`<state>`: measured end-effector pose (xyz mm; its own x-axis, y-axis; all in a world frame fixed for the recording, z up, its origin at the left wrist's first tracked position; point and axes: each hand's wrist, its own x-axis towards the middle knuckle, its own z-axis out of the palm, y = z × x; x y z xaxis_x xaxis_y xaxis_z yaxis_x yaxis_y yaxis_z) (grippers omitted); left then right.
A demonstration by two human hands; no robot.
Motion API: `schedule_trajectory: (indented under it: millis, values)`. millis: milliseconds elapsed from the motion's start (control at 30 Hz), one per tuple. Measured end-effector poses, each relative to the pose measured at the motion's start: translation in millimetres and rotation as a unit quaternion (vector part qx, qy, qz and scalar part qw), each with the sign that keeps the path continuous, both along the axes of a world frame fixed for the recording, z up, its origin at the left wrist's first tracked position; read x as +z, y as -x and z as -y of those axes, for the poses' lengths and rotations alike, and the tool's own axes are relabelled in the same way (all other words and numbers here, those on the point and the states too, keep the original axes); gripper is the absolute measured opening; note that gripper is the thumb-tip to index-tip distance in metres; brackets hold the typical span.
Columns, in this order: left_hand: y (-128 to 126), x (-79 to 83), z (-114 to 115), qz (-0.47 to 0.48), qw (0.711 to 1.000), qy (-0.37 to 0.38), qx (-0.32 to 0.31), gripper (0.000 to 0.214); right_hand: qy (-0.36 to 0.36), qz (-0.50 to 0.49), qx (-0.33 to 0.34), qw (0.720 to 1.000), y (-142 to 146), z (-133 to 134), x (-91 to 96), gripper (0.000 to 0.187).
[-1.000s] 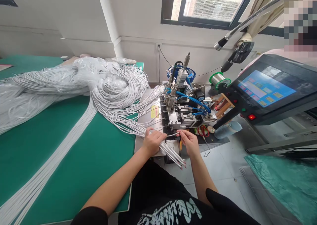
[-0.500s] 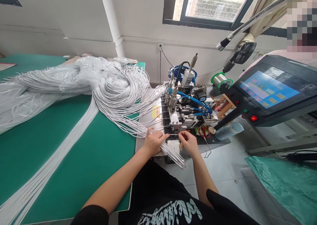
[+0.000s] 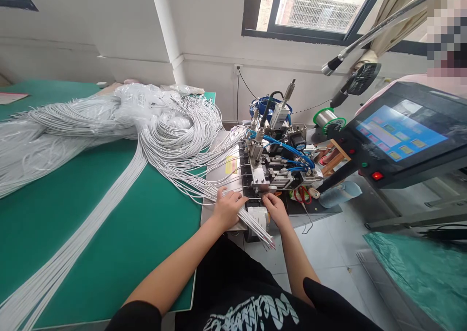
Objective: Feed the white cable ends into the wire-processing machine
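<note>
A bundle of white cables (image 3: 255, 226) runs under my left hand (image 3: 229, 208), its ends pointing down to the right. One single white cable (image 3: 254, 199) spans the gap between my two hands at the front of the machine (image 3: 260, 175). My left thumb and fingers close on that cable, while the palm lies over the bundle. At its other end, my right hand (image 3: 276, 208) pinches the cable's tip between thumb and fingertips. Several more cables lead from the pile into the machine's black rail (image 3: 247, 175).
A large pile of white cables (image 3: 175, 131) with plastic bags covers the green table (image 3: 160, 253). A control screen (image 3: 401, 131) stands on the right, near a solder wire spool (image 3: 329, 120), red-handled scissors (image 3: 302, 195) and a plastic bottle (image 3: 341, 194). Another person is partly visible behind the screen.
The view has shifted slightly. My right fingers sit a little closer in against the machine front, with the cable still held between both hands.
</note>
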<state>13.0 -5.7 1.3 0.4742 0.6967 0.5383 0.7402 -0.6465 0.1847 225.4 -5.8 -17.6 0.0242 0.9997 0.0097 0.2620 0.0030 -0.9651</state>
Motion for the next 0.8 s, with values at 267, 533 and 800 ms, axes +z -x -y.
schedule_trajectory:
  millis: [267,533,800]
  values:
    - [1,-3.3,-1,0.004,1.0,0.002,-0.01,0.041,0.056,-0.066,-0.009,0.996,0,-8,-12.4,0.043]
    - [1,0.2,-1,0.005,1.0,-0.006,-0.012,0.04,0.051,-0.069,-0.024,0.996,1,-1,-12.4,0.045]
    - [2,-0.5,0,0.009,1.0,-0.007,-0.005,0.037,0.011,-0.008,-0.056,0.998,3,4,-5.4,0.039]
